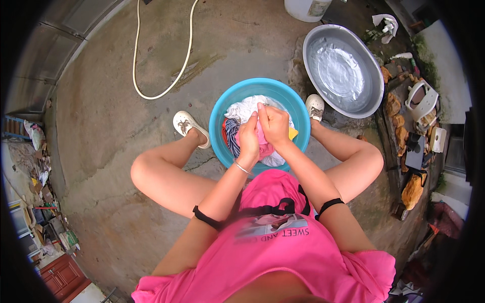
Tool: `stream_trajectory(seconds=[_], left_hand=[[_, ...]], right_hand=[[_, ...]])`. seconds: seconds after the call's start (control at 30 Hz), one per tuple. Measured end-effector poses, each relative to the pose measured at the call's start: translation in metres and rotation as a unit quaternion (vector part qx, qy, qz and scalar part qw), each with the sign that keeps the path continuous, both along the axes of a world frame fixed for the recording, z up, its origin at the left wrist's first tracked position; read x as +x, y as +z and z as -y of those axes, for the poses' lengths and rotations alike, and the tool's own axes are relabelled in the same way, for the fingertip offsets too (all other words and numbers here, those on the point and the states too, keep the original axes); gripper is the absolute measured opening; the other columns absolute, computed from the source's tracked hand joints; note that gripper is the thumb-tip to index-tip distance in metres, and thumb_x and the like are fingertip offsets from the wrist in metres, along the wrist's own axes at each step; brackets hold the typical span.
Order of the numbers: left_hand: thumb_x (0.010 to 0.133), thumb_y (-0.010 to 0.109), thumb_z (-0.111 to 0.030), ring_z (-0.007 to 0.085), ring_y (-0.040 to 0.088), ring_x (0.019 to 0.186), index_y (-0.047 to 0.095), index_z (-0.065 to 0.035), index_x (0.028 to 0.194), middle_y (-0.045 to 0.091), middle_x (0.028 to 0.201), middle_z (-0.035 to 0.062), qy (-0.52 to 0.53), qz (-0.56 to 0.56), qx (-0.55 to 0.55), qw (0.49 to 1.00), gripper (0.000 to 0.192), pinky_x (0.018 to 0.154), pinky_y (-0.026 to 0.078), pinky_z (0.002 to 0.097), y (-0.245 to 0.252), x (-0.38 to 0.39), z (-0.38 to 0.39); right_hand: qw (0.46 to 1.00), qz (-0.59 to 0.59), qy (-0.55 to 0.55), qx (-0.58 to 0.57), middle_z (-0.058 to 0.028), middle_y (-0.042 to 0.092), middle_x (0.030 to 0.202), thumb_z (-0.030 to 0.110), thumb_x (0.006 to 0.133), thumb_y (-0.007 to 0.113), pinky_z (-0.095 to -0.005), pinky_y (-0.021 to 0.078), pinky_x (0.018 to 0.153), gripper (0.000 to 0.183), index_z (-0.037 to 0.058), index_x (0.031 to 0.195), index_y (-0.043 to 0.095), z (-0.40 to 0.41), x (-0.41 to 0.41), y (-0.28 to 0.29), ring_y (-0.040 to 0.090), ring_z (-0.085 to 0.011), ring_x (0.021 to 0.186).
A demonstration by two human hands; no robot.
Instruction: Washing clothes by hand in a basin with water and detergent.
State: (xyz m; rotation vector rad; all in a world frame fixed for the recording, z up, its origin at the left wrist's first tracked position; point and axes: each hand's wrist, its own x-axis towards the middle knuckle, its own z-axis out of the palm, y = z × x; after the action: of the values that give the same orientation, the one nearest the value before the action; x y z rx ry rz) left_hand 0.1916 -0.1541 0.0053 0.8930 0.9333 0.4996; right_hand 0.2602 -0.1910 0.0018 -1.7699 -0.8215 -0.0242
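Between my feet stands a round blue plastic basin (221, 151) with several pieces of clothing in it. My left hand (249, 138) and my right hand (273, 123) are side by side over its middle, thumbs up, both closed on a pink cloth (266, 148). Part of that cloth is hidden under my fingers. Behind my hands lies a white garment (242, 108). To the left is a dark striped cloth (232, 138) beside a bit of red fabric. A yellow patch of cloth (292, 133) shows at the right.
A large grey metal tub (341, 72) holding clear water stands ahead to the right. Behind it is a white bucket (307, 9). A cream hose (163, 94) loops over the concrete ground ahead left. Stones (413, 191) and a white plastic seat (422, 100) line the right side.
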Motion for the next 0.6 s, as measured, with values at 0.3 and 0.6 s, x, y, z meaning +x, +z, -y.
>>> stream_trajectory(seconds=[0.3,0.6], left_hand=[[0.095,0.041,-0.028,0.0060,0.024,0.048,0.028,-0.0150,0.053,0.027,0.052,-0.0061,-0.075,0.021,0.073,0.994,0.046,0.045,0.021,0.0254,0.003,-0.012,-0.006],[0.094,0.044,-0.028,0.0058,0.025,0.050,0.033,-0.0143,0.051,0.031,0.051,-0.0053,-0.041,0.053,0.040,0.997,0.046,0.047,0.022,0.0247,0.002,-0.012,0.000]], right_hand=[[0.999,-0.031,0.018,-0.007,-0.0088,0.049,0.050,0.015,0.081,0.061,-0.0337,0.0380,0.040,0.032,0.0040,0.053,0.049,0.003,-0.002,-0.001,0.050,-0.0241,0.042],[0.998,-0.005,-0.026,-0.060,-0.0096,0.045,0.049,0.016,0.076,0.067,-0.0328,0.0363,0.039,0.035,0.0047,0.052,0.044,0.006,0.003,-0.012,0.046,-0.0238,0.040]])
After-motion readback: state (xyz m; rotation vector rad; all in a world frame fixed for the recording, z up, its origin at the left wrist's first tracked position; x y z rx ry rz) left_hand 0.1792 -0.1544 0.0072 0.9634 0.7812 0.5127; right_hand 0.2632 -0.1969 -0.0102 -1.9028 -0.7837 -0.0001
